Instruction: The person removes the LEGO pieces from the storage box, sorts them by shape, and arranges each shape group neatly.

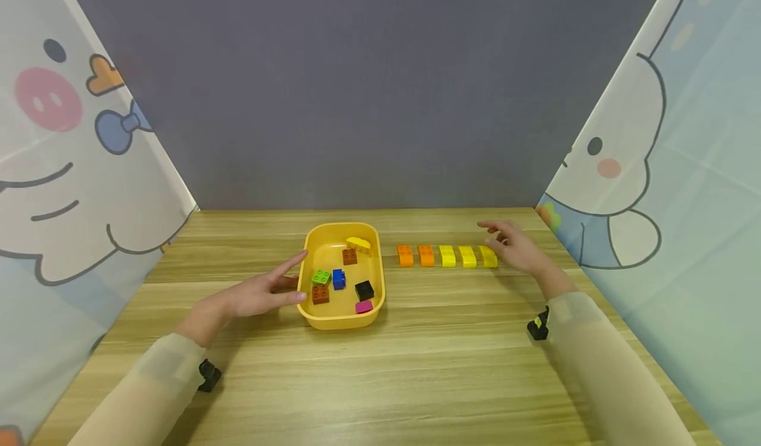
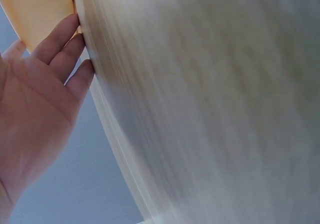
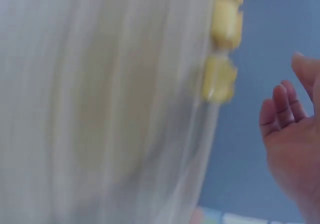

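My left hand (image 1: 258,293) rests at the left side of a yellow plastic bin (image 1: 341,324), fingers extended and spread along its rim. Inside the bin lie several toy building bricks, among them a green brick (image 1: 322,277), a blue brick (image 1: 339,279), a black brick (image 1: 364,291) and a pink brick (image 1: 364,306). To the right of the bin runs a row of bricks, from an orange brick (image 1: 405,256) to a yellow brick (image 1: 489,256) at the right end. Just beside that end brick hovers my right hand (image 1: 518,250), fingers relaxed and holding nothing.
The wood-grain table (image 1: 380,380) carries everything. A dark grey panel (image 1: 368,89) rises behind its back edge. Printed cloths with cartoon animals hang at the left (image 1: 77,135) and right (image 1: 701,168) sides.
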Demonstrator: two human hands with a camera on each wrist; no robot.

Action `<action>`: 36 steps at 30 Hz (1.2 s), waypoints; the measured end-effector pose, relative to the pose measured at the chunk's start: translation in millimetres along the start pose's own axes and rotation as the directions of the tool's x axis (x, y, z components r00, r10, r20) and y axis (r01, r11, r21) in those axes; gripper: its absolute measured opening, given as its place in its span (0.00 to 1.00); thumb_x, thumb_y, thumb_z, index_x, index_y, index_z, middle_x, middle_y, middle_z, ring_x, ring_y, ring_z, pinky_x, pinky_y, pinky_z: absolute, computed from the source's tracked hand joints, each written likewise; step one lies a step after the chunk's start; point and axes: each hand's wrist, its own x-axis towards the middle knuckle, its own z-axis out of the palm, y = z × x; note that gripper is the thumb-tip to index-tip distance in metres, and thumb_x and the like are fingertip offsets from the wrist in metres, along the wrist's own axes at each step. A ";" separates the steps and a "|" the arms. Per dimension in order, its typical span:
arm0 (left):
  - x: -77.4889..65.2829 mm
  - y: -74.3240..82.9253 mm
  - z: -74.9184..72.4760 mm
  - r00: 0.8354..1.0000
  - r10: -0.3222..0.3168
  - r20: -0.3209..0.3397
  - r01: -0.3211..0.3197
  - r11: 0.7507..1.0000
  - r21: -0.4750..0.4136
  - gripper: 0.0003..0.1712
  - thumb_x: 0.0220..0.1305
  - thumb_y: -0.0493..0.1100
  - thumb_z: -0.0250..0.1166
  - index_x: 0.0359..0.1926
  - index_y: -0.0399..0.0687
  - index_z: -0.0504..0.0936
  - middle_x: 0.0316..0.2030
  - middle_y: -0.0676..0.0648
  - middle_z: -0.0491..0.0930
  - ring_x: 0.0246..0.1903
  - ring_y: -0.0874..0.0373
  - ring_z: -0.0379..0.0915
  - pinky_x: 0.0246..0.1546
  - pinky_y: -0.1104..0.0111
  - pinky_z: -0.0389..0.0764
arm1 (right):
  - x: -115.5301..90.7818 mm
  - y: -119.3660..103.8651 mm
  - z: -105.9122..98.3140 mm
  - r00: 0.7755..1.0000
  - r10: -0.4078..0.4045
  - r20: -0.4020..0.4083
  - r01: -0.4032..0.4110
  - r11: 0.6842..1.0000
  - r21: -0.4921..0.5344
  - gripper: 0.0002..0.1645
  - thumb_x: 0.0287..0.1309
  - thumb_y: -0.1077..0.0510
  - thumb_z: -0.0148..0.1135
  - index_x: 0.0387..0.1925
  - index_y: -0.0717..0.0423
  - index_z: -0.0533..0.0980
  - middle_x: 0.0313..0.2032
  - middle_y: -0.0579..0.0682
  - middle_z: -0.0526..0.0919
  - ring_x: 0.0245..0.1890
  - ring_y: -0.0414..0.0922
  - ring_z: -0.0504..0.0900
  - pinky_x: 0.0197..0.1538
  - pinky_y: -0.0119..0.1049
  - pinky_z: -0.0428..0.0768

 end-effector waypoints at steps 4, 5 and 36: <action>-0.9 0.6 -0.3 1.000 -0.003 0.000 0.003 1.000 -0.006 0.51 0.68 0.68 0.62 0.78 0.86 0.36 0.74 0.40 0.65 0.72 0.40 0.63 0.68 0.39 0.68 | 12.2 -33.9 12.6 0.999 -0.036 -0.023 0.037 0.998 0.044 0.23 0.76 0.54 0.54 0.68 0.51 0.72 0.58 0.59 0.76 0.47 0.51 0.75 0.49 0.41 0.76; -1.2 0.8 -0.2 1.000 -0.005 0.000 0.005 1.000 -0.008 0.51 0.68 0.68 0.62 0.78 0.86 0.36 0.74 0.40 0.65 0.72 0.40 0.63 0.68 0.39 0.68 | 15.3 -42.5 17.2 0.999 -0.049 -0.018 0.050 0.997 0.061 0.22 0.76 0.54 0.54 0.68 0.52 0.73 0.58 0.58 0.76 0.48 0.51 0.75 0.49 0.41 0.76; 1.9 -2.9 -4.1 1.000 0.013 0.001 -0.013 0.999 0.036 0.51 0.68 0.68 0.61 0.78 0.87 0.35 0.76 0.37 0.61 0.74 0.36 0.58 0.68 0.34 0.62 | 111.2 -196.4 155.2 0.955 -0.148 0.256 0.212 0.946 -0.244 0.28 0.75 0.46 0.54 0.72 0.43 0.68 0.69 0.45 0.73 0.72 0.49 0.67 0.70 0.55 0.52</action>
